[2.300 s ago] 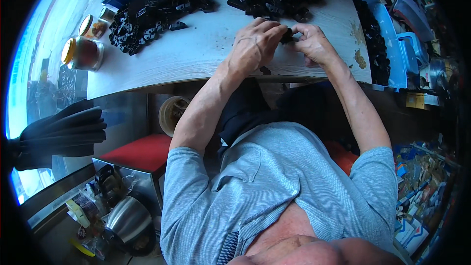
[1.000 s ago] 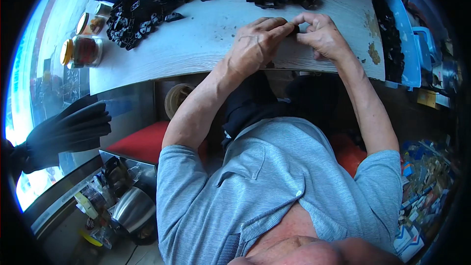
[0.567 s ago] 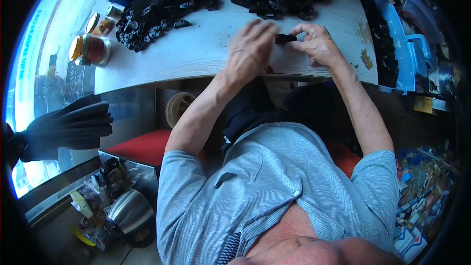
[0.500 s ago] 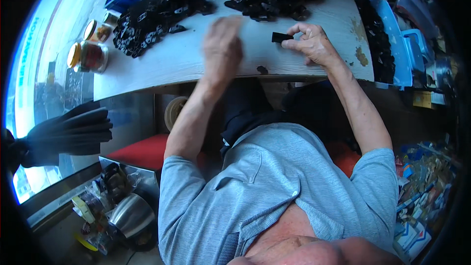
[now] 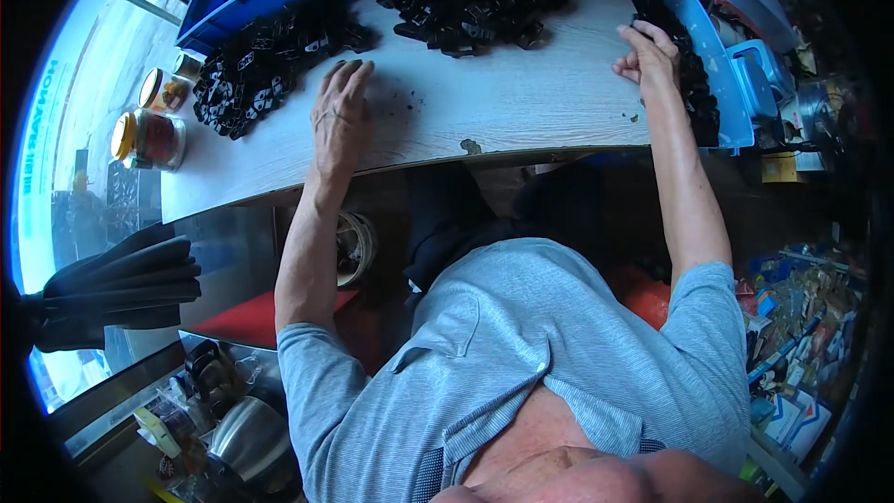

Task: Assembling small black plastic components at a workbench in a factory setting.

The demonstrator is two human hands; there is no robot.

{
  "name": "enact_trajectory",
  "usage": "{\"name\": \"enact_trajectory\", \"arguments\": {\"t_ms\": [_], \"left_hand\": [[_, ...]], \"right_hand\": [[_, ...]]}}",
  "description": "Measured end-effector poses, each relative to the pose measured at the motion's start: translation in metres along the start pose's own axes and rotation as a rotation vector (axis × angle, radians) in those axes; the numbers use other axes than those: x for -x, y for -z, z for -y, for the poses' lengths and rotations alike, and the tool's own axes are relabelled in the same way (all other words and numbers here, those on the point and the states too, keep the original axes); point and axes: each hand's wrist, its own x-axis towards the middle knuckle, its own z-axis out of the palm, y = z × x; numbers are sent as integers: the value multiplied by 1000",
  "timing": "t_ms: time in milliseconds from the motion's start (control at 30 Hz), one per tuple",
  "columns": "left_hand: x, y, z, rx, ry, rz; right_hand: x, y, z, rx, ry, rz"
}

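My left hand [image 5: 339, 121] is over the white tabletop [image 5: 521, 98], with its fingers loosely spread and pointing away from me. Its fingertips are just short of the left heap of small black plastic parts [image 5: 247, 84]. Further right, my right hand [image 5: 649, 58] is at the near side of a light blue bin [image 5: 698, 23] filled with black parts [image 5: 697, 93]. The fingers of that hand are apart and nothing shows between them. A second heap of black plastic parts [image 5: 470, 9] lies at the back middle of the table.
Blue crates [image 5: 270, 0] stand along the back. Two lidded jars [image 5: 149, 138] are at the left table end. Below on the left is a metal kettle [image 5: 250, 438]; a bucket [image 5: 356, 247] sits under the table. Mixed clutter [image 5: 801, 335] lies at lower right.
My right hand has moved right to the bin, and the black plastic part it pinched is no longer in it. My left hand has moved left toward the left heap.
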Motion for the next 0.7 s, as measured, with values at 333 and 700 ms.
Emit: {"name": "enact_trajectory", "arguments": {"t_ms": [333,700], "left_hand": [[-19,-1,22,-117,-78,43],[-39,1,16,-66,4,84]], "right_hand": [[24,-62,11,391,99,461],[26,-77,13,637,210,554]]}}
